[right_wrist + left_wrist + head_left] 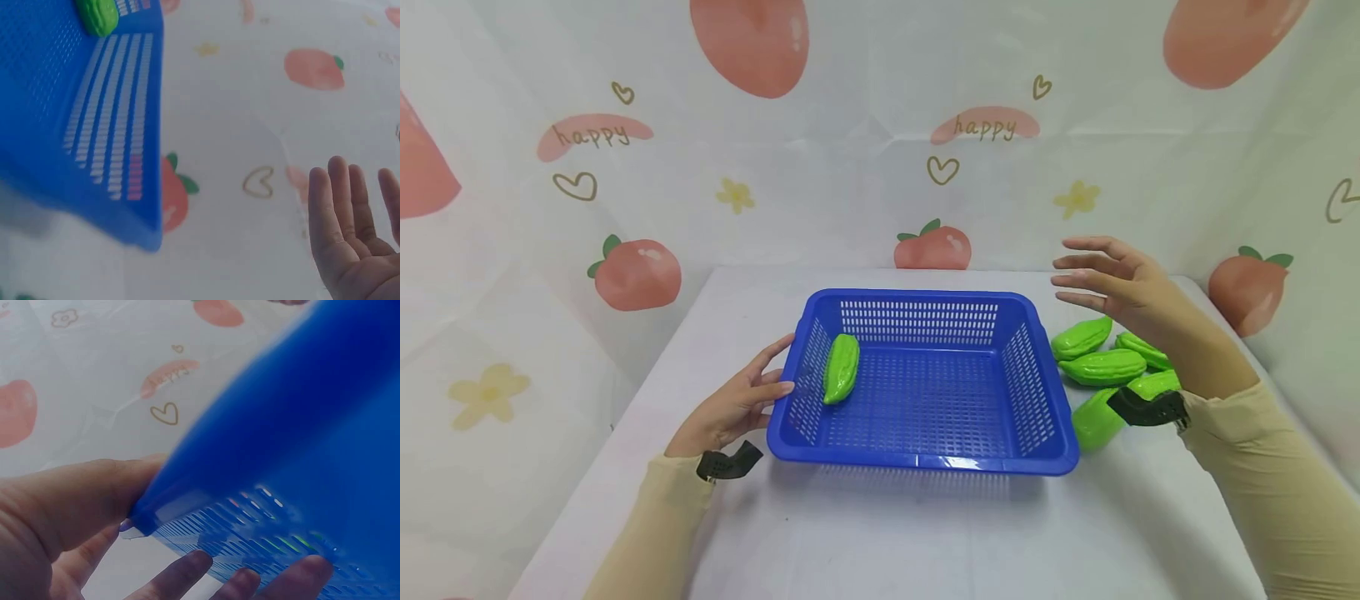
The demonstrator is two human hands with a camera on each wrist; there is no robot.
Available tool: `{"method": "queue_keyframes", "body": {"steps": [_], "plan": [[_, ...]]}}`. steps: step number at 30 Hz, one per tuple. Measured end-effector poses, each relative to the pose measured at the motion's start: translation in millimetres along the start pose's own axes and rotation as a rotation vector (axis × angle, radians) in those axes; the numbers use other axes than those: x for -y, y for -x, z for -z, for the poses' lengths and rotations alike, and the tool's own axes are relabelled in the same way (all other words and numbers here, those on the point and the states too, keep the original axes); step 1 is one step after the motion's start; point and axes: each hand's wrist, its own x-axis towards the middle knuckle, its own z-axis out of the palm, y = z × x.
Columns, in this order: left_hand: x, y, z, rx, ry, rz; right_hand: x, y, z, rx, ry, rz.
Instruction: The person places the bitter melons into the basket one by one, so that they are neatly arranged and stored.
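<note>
My left grip (741, 404) grasps the blue basket (925, 400), its long axis left-right; inside, at left, a green gourd (842, 369) points its narrow tip near. I have my right grip (1129, 282) released at right.

In the head view, the right forearm (1206, 354) and its black wrist mount (1146, 408) partly hide the bitter gourds (1103, 367) beside the blue basket (880, 463). The left-wrist view crops and blurs the basket's rim (262, 412); the right-wrist view crops the right hand (356, 262) and the bitter gourd (99, 15) inside the basket.
</note>
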Motion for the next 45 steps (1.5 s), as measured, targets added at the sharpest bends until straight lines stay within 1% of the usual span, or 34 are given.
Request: {"method": "queue_keyframes", "body": {"steps": [5,8,11,15,17,21,25,30,35,40,45], "plan": [[-0.7,-0.2,-0.2,-0.003,-0.001,0.001,-16,25,18,-0.066,-0.018,0.074],[-0.6,0.7,0.1,-0.004,0.001,0.001,-30,39,28,-0.099,0.009,0.103],[-0.2,0.6,0.3,-0.003,-0.006,-0.003,-44,52,36,-0.125,0.066,0.104],[0.4,-1.2,0.2,0.001,-0.011,-0.01,-61,68,42,-0.159,0.167,0.05],[0.6,-2.0,0.2,-0.001,-0.011,-0.01,-69,76,44,-0.167,0.194,0.018],[0.5,-2.1,-0.2,-0.004,0.004,-0.006,-80,87,45,-0.164,0.291,-0.038],[0.3,-1.5,-0.7,-0.01,0.002,-0.003,-87,93,45,-0.149,0.388,-0.069],[1.3,-0.9,-1.0,-0.019,-0.009,-0.002,-94,99,44,-0.127,0.477,-0.121],[2.6,-1.4,-0.5,-0.009,-0.006,-0.008,-98,106,43,-0.126,0.557,-0.177],[2.8,-1.8,0.2,-0.011,0.004,-0.008,-97,111,42,-0.122,0.648,-0.208],[2.9,-1.4,0.9,-0.009,0.018,-0.011,-93,117,40,-0.097,0.72,-0.27]]}}
